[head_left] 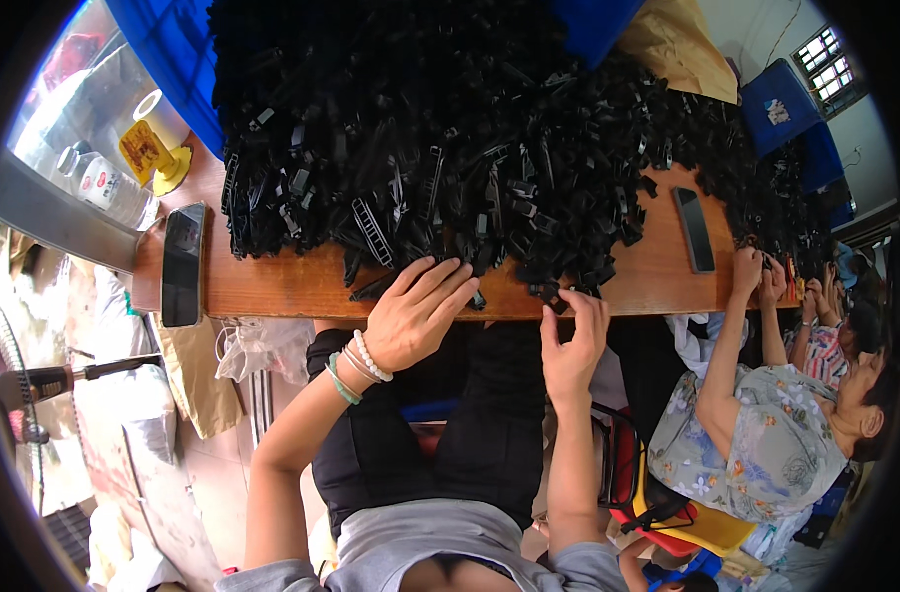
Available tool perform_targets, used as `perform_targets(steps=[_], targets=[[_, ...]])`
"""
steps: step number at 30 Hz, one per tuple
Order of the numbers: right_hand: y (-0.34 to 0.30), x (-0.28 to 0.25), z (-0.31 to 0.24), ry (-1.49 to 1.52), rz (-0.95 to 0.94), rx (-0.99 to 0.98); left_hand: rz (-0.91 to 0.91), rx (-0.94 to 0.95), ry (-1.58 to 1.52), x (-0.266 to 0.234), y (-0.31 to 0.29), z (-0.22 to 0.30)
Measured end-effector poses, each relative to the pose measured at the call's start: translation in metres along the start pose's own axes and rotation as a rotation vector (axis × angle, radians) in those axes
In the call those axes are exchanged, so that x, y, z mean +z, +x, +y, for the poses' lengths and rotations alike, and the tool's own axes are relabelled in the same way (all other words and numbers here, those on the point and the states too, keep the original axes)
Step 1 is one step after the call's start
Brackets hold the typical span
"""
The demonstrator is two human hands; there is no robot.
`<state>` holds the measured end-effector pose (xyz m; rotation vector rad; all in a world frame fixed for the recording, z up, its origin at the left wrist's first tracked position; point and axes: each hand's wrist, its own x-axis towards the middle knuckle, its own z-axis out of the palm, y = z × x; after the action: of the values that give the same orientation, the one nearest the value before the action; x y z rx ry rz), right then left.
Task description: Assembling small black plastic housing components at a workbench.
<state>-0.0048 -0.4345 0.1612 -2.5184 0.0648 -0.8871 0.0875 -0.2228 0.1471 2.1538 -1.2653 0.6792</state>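
Both bare hands work at the near edge of a wooden table (647, 281), as the head view shows, with a large heap of black plastic parts (411, 128) spread just beyond them. Fingers outstretched and lying close together, the left hand (413, 318) rests palm down at the heap's front fringe; its underside is hidden, so I cannot tell whether it grasps anything. Bracelets (359, 363) circle that wrist. A ladder-like black part (372, 233) lies just beyond its fingertips, at the front of the heap.

To its right, the right hand (578, 340) is half curled, thumb and forefinger brought up to a small black part (546, 293) at the table's edge. That piece lies at the fingertips, on the side toward the left hand; whether it is pinched or merely touched I cannot tell. More of the heap sits directly beyond it.

Well to the left of the hands lies a dark phone (184, 264), near a clear bottle (110, 189); a second phone (694, 230) lies to the right of the heap. Farther right, a co-worker (766, 434) in a floral top has both hands raised at the same table.
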Motion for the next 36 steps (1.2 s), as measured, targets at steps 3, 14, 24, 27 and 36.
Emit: perform_targets(steps=[3,14,24,27,36], targets=[[-0.004,0.013,-0.023,0.285,0.003,0.104,0.014,-0.03,-0.01,0.004,-0.002,0.003],[-0.008,0.03,-0.055,0.271,-0.082,0.219,0.184,-0.28,-0.126,0.015,-0.004,0.014],[0.01,0.04,-0.062,0.249,-0.153,0.204,0.254,-0.285,-0.165,0.011,0.0,0.013],[0.014,0.045,-0.065,0.206,-0.161,0.195,0.242,-0.316,-0.181,0.007,-0.003,0.013],[0.006,0.047,-0.061,0.376,-0.049,0.235,0.281,-0.318,-0.39,0.008,-0.008,0.002]])
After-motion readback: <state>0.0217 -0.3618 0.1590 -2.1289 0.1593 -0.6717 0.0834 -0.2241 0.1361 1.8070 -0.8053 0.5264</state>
